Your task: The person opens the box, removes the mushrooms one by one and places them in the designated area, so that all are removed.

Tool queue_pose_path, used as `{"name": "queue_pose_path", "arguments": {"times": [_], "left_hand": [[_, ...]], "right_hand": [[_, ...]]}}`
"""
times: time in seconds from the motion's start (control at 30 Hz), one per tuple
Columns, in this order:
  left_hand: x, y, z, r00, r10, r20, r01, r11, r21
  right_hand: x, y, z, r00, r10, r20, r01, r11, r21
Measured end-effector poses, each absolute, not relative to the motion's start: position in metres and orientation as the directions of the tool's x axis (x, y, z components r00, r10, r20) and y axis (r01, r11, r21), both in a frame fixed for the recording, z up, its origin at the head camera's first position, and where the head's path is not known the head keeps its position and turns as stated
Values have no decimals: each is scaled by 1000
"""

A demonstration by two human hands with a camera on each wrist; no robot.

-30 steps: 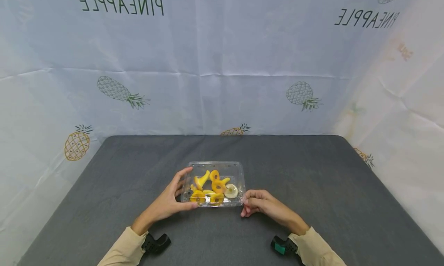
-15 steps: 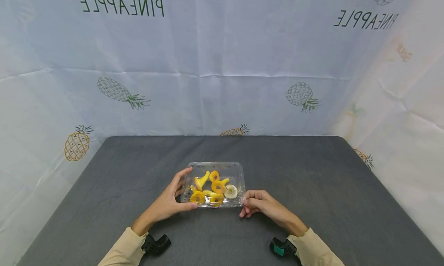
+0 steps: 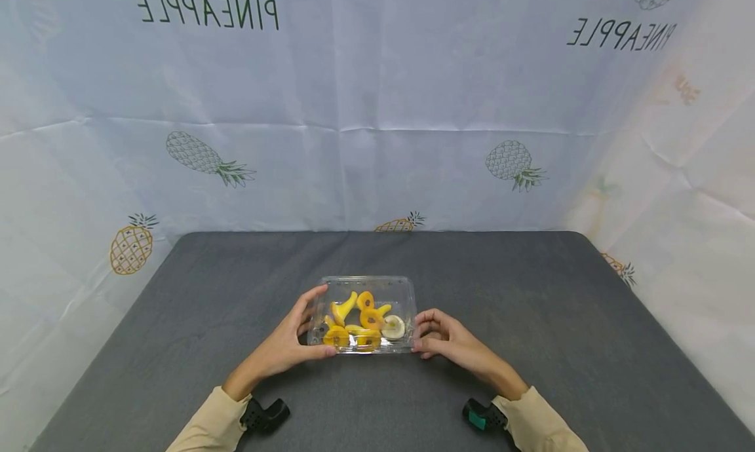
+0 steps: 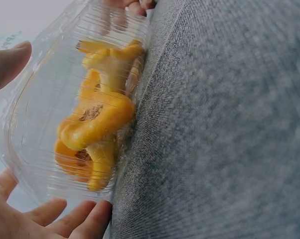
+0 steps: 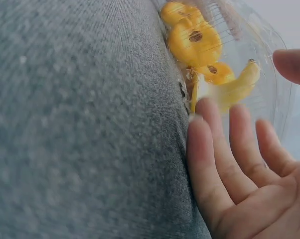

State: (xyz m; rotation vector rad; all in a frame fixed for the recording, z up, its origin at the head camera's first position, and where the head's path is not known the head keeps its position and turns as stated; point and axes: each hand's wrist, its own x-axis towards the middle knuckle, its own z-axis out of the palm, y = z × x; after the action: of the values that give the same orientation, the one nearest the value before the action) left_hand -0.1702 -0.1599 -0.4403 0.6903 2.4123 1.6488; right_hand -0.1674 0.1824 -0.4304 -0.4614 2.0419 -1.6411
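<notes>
A clear plastic container (image 3: 389, 288) lies on the dark cloth, holding several yellow-orange mushroom-like pieces (image 3: 344, 306) and one pale round piece (image 3: 392, 327). My left hand (image 3: 286, 339) grips its left end, thumb at the near edge and index finger at the far corner. At the right end, the relaxed fingers of my right hand (image 3: 457, 348) touch the side, with the thumb by the near corner. The left wrist view shows the left fingers (image 4: 73, 219) against the plastic wall (image 4: 35, 124). In the right wrist view the right hand (image 5: 254, 184) has its fingers extended beside the container.
A dark grey cloth (image 3: 377, 399) covers the table around the container. Behind it and at both sides hang pale sheets (image 3: 377, 170) printed with pineapples. Each wrist carries a black device, the left one (image 3: 265, 417) and the right one (image 3: 485, 417).
My right hand's fingers have uncurled and shifted away from me along the container's right end, with the thumb now at the near corner. The left hand and container have stayed put.
</notes>
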Motion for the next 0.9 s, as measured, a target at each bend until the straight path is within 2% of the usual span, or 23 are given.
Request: {"name": "queue_pose_path", "arguments": {"times": [0.23,0.5,0.9], "left_hand": [[-169,-160,-440,-884,445,147,299,294,908],[-170,-160,-440,-880,449,158,312,295,903],[-170,-159,-440,-895,429,122,277,319,906]], "right_hand": [[-166,185,-431,-841,-530,-105,8,181,-983],[-169,182,-433,-827,-561,-46,-49,153,-987],[-169,181,-432,-830,-557,-33,-51,134,-990]]}}
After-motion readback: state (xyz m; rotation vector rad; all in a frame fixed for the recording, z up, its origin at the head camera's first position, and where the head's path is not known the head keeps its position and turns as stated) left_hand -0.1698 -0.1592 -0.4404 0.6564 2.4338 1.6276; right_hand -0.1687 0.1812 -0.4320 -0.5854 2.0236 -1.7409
